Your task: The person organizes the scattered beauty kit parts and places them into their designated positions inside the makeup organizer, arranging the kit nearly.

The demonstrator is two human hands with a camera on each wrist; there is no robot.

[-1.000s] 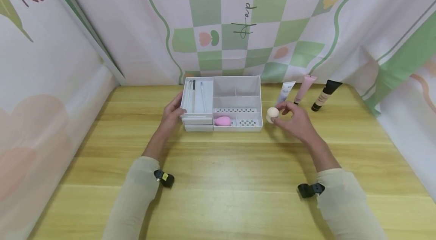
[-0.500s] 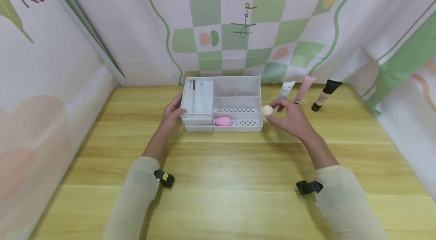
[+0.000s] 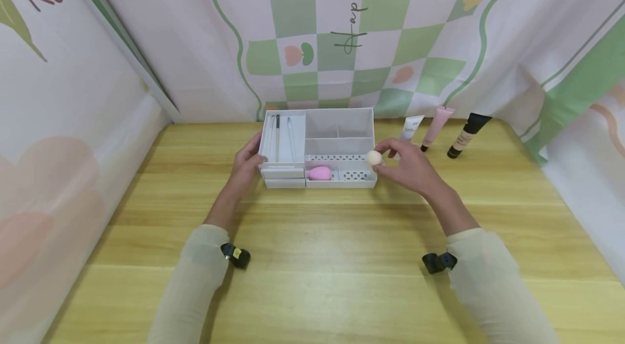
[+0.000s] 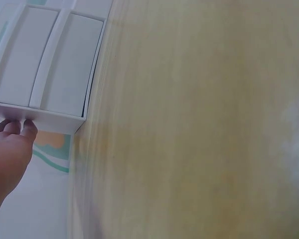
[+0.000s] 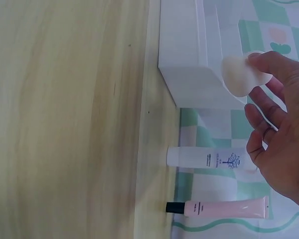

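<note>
A cream makeup sponge (image 3: 374, 158), narrow in the middle, is pinched between the thumb and fingers of my right hand (image 3: 410, 168). It is held over the right wall of a white organizer (image 3: 339, 146), near the front compartments. In the right wrist view the sponge (image 5: 239, 75) appears beside the organizer's upper edge. My left hand (image 3: 246, 164) rests against the organizer's left side, its fingertips touching the wall in the left wrist view. A pink makeup sponge (image 3: 320, 173) lies in a front compartment. Slim brushes, one of them a dark-handled brush (image 3: 278, 138), lie in the left tray.
Right of the organizer, a white tube (image 3: 412, 127), a pink tube (image 3: 437, 128) and a beige tube with black ends (image 3: 467, 136) stand on the wooden table (image 3: 312, 268). A patterned curtain (image 3: 337, 24) hangs behind. Below the brush tray are two drawers (image 3: 284, 174).
My right hand has carried the cream sponge leftward and slightly up, from beside the organizer to over its right wall. The left hand and the organizer have stayed in place.
</note>
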